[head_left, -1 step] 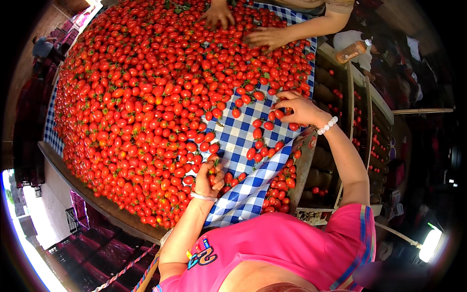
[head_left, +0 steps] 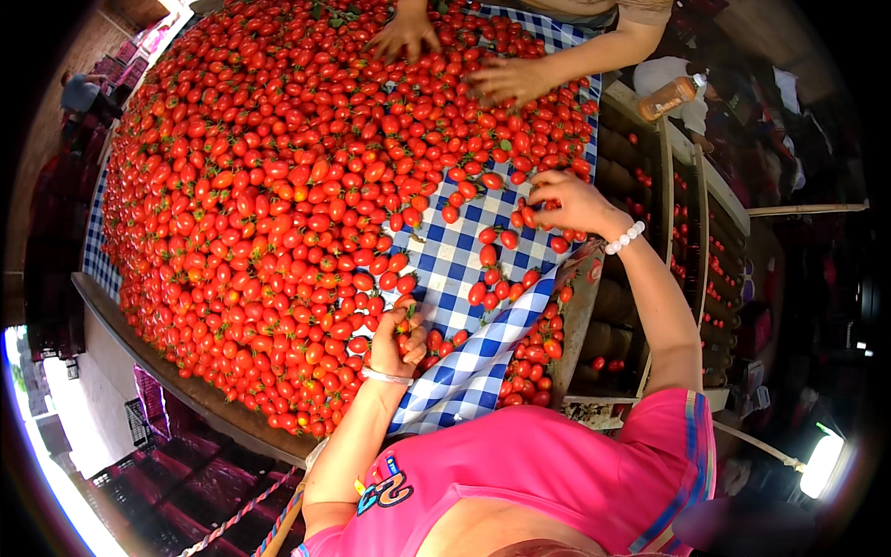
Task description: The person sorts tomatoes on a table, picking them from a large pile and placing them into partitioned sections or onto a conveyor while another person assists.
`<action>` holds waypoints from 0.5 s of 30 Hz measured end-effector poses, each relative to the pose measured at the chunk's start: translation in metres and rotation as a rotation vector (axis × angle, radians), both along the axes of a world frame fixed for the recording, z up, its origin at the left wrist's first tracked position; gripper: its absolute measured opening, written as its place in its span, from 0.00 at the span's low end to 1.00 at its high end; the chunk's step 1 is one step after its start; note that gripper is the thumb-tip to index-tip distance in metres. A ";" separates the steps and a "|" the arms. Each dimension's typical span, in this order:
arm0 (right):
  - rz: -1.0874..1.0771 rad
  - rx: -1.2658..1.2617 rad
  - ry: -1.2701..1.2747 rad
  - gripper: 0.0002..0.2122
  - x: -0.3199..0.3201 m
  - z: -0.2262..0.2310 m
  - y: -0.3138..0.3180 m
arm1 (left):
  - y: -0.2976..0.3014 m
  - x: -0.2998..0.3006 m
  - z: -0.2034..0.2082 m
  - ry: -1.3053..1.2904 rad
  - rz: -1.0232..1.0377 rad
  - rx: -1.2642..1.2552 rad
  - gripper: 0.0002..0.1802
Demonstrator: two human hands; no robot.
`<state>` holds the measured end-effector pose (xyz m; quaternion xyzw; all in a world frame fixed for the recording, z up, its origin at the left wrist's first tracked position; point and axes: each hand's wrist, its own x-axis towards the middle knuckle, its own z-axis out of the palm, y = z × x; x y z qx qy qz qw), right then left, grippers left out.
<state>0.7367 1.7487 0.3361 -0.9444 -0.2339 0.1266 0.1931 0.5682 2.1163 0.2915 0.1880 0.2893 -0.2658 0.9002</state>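
A large heap of red cherry tomatoes, some with green stalks, covers most of a blue-and-white checked cloth. At the heap's near edge my left hand is closed, fingers curled in, around a cherry tomato that shows partly between them. My right hand is over the cloth's right side. Its fingers are bent and apart, with the fingertips beside a few loose tomatoes. Several more tomatoes lie scattered on the bare cloth between my hands.
Across the heap, a co-worker's two hands spread over the tomatoes. To the right stands a roller rack with wooden rails and scattered tomatoes. A bottle of brown drink lies on its top. Dark crates are at the lower left.
My right hand has lifted and shifted slightly, its fingers less around the tomatoes. The co-worker's hands have moved a little. My left hand stays in place.
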 end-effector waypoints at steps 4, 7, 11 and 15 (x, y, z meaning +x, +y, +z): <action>-0.260 0.066 -0.247 0.13 0.019 -0.001 0.008 | -0.001 0.002 0.002 0.017 -0.009 0.021 0.11; -0.189 0.072 -0.296 0.18 0.028 -0.014 0.024 | 0.001 0.002 0.000 0.004 -0.020 -0.017 0.10; -0.255 -0.171 -0.170 0.17 0.034 -0.019 0.031 | 0.003 0.001 0.000 -0.088 -0.060 -0.058 0.11; -0.404 -0.359 -0.425 0.14 0.047 -0.022 0.038 | 0.001 0.001 0.005 -0.056 -0.081 -0.028 0.11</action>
